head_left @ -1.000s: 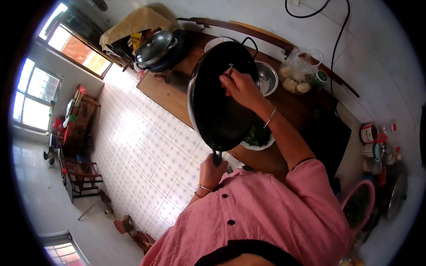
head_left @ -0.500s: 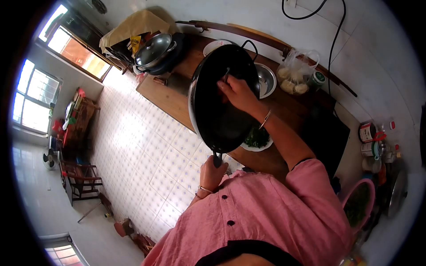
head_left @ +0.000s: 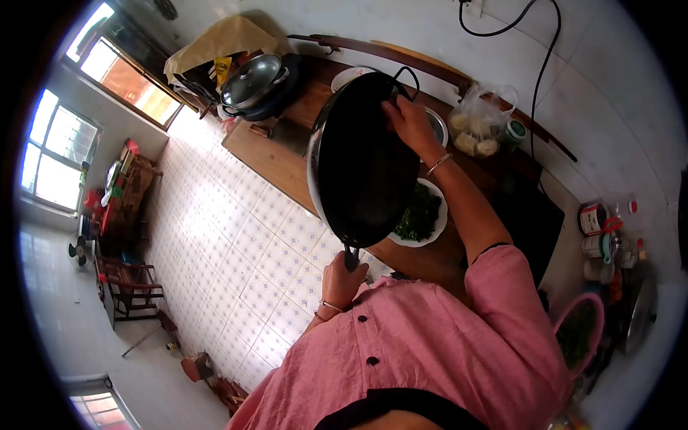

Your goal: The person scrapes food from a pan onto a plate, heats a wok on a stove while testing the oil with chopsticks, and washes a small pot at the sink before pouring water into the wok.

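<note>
A large dark wok [head_left: 362,168] is tilted on its side above the wooden counter [head_left: 279,159], its black inside facing right. My left hand [head_left: 342,279] is closed round its handle at the lower end. At the upper right of the wok, my right hand [head_left: 412,125] is closed near the rim by the loop handle; what its fingers hold is too dark to make out. Below my right forearm lies a white plate [head_left: 441,215] of chopped greens [head_left: 418,215]. Partly hidden behind my right hand is a metal bowl [head_left: 438,127].
A lidded pan [head_left: 251,80] stands at the counter's back left, near a white plate [head_left: 349,77]. A plastic bag of pale round food [head_left: 476,129] and a green-lidded jar [head_left: 514,131] are at the back right. Jars [head_left: 592,218] and a pink basket [head_left: 598,326] lie farther right.
My right hand has moved from the wok's middle to its upper right rim. More of the greens plate shows, and less of the metal bowl. My left hand keeps its hold on the handle.
</note>
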A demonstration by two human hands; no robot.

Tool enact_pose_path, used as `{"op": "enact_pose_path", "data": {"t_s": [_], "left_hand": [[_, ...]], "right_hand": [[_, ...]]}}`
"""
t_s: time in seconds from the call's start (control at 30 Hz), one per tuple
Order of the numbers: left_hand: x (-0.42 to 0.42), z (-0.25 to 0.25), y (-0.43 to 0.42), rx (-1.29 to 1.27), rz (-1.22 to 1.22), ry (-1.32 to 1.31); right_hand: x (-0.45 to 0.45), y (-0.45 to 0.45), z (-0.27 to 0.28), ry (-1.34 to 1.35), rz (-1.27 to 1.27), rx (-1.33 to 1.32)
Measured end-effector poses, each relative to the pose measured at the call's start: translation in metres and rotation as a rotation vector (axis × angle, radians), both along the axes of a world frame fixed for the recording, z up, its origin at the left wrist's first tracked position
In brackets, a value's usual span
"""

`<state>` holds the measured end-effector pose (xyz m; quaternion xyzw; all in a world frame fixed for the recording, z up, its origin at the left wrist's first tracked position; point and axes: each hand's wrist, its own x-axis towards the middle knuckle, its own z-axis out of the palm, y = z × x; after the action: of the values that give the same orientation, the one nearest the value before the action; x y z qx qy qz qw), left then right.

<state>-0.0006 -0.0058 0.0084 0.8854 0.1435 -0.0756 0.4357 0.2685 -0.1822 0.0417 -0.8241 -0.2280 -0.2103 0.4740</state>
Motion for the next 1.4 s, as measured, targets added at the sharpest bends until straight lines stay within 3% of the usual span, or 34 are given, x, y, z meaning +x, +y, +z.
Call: {"op": "enact_pose_path", "data": {"t_s": [0.03,0.07,0.13,0.17,0.27,0.33,0.37,0.43,0.57,0.63,0.77,0.83,0.93,1.13,1.23,1.4], "left_hand": [[0.0,0.0,0.001,-0.006,-0.003,-0.012],[0.001,0.0,0.001,-0.007,0.004,-0.015],[0.0,-0.002,0.002,-0.013,-0.009,-0.005],[0.0,-0.001,0.002,-0.012,-0.009,-0.002],[0.001,-0.001,0.001,-0.011,-0.016,0.027],[0.004,-0.001,0.001,-0.01,-0.024,0.011],[0.004,-0.001,0.001,-0.008,-0.029,0.008],[0.004,-0.002,0.0,0.008,-0.022,-0.019],[0.005,-0.001,0.001,0.007,-0.011,-0.004],[0.006,0.0,0.002,-0.003,-0.019,0.028],[0.007,-0.002,0.001,0.0,-0.027,-0.004],[0.007,-0.001,0.001,0.005,-0.019,-0.018],[0.006,-0.001,0.002,-0.002,-0.009,-0.002],[0.004,-0.002,0.005,-0.007,-0.002,-0.003],[0.006,-0.002,0.004,-0.015,0.019,0.02],[0.006,-0.002,0.004,-0.009,0.022,0.001]], "right_hand": [[0.003,-0.002,-0.005,-0.065,-0.075,-0.194],[0.003,-0.004,-0.011,-0.068,-0.068,-0.194],[-0.012,-0.006,-0.008,0.405,0.207,-0.198],[-0.008,-0.006,-0.011,0.407,0.207,-0.197],[0.005,-0.009,-0.008,0.205,0.067,-0.104],[0.001,-0.006,0.027,0.015,0.059,0.309],[0.002,-0.007,0.024,0.012,0.054,0.312],[0.008,-0.01,0.006,0.11,-0.027,0.14],[-0.009,-0.013,-0.026,0.267,0.067,-0.105],[-0.021,-0.015,-0.012,0.633,0.285,-0.203],[-0.022,-0.005,-0.007,0.471,0.315,-0.136],[-0.023,0.006,-0.012,0.347,0.317,0.107],[-0.033,0.004,-0.029,0.252,0.324,0.009],[-0.046,-0.039,-0.032,0.714,0.297,0.07],[-0.049,-0.042,-0.012,0.623,0.262,0.038],[-0.036,-0.025,-0.041,0.463,0.241,0.189]]}}
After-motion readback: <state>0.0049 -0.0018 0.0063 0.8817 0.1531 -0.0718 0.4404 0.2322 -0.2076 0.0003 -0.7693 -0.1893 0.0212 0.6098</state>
